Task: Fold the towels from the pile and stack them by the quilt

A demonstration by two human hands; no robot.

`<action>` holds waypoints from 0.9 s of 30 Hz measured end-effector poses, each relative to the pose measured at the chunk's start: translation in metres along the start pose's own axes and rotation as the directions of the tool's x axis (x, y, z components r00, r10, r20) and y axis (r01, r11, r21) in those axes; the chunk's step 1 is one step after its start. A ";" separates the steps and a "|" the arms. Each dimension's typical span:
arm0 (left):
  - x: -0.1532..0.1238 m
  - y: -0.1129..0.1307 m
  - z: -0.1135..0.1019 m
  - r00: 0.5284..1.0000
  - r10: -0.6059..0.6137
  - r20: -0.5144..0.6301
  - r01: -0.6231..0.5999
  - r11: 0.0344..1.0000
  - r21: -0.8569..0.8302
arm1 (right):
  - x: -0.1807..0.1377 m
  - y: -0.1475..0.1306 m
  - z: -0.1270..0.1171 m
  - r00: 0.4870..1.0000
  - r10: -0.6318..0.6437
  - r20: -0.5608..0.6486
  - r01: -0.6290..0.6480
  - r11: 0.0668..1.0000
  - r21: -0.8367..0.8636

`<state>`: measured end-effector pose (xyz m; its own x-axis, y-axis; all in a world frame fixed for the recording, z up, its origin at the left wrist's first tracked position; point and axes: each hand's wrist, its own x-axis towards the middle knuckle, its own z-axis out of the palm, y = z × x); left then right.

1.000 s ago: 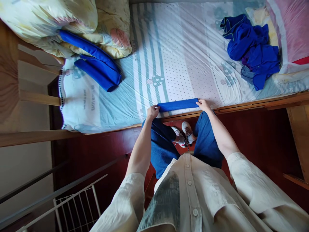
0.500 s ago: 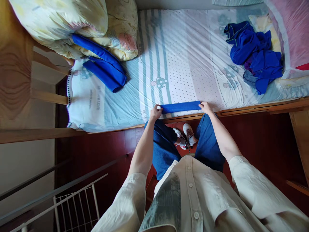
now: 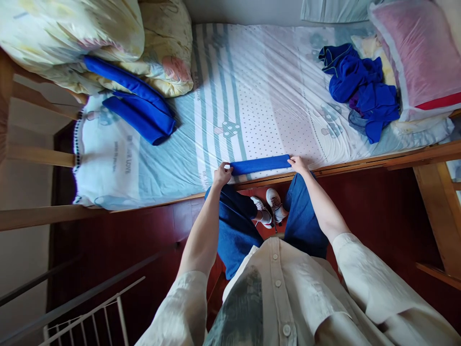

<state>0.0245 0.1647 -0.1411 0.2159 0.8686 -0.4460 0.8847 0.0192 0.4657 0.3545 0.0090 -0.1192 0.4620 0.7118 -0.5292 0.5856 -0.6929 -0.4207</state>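
Here, the bed (image 3: 259, 91) takes up most of the view, its patterned sheet striped, dotted and printed with mushrooms. A yellowish floral quilt (image 3: 72, 31) is heaped at its left, cut off by the frame, and a pink cushion (image 3: 414, 55) with a white border sits at its right. Between them lie a bent length of blue cloth (image 3: 142, 117), its upper part lying against the quilt, where its end is hard to make out, and a crumpled blue heap (image 3: 372, 103), so tangled that single pieces cannot be told apart, with a bit of purple showing through. Smaller than these, a blue fabric strip (image 3: 259, 164) lies flat along the bed's near edge: plain, bright, long and narrow, straight-sided, its right end slightly higher in view. Whether it is layered cannot be seen. The left hand (image 3: 222, 174) pinches its left end between thumb and finger, and the right hand (image 3: 297, 164) pinches its right end. Fingertips cover the very tips of both ends, and the remaining fingers, curled under, are partly hidden.
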 end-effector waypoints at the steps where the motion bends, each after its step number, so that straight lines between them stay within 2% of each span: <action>1: 0.000 0.000 0.000 1.000 0.004 -0.006 -0.004 1.000 0.000 | -0.001 -0.001 0.000 1.000 -0.001 -0.004 0.001 1.000 -0.001; 10: -0.004 -0.003 0.001 0.997 0.071 -0.037 -0.071 0.997 0.006 | -0.007 0.006 -0.006 0.990 0.036 -0.136 -0.032 0.999 0.032; 13: -0.006 -0.005 -0.003 0.992 0.073 -0.100 -0.077 0.996 -0.035 | -0.008 0.012 -0.010 0.985 0.003 -0.170 -0.004 1.000 -0.004; 17: -0.009 -0.006 -0.009 0.978 0.018 -0.207 -0.052 0.986 -0.160 | -0.002 0.009 -0.019 0.963 -0.078 -0.256 0.059 0.995 -0.081; 19: -0.010 -0.006 -0.012 0.969 -0.013 -0.247 -0.047 0.970 -0.238 | 0.005 -0.002 -0.024 0.952 -0.129 -0.279 0.104 0.989 -0.102; 22: -0.013 -0.005 -0.016 0.961 -0.027 -0.274 -0.068 0.941 -0.333 | 0.015 -0.032 -0.029 0.943 -0.238 -0.233 0.219 0.970 -0.104; 27: -0.018 -0.003 -0.020 0.958 0.016 -0.286 -0.137 0.903 -0.407 | 0.024 -0.104 -0.016 0.916 -0.402 -0.008 0.399 0.911 -0.106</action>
<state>0.0094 0.1583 -0.1196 0.1034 0.9740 -0.2015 0.6016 0.1001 0.7925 0.3158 0.0997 -0.0762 0.1931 0.9310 -0.3096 0.7881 -0.3351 -0.5162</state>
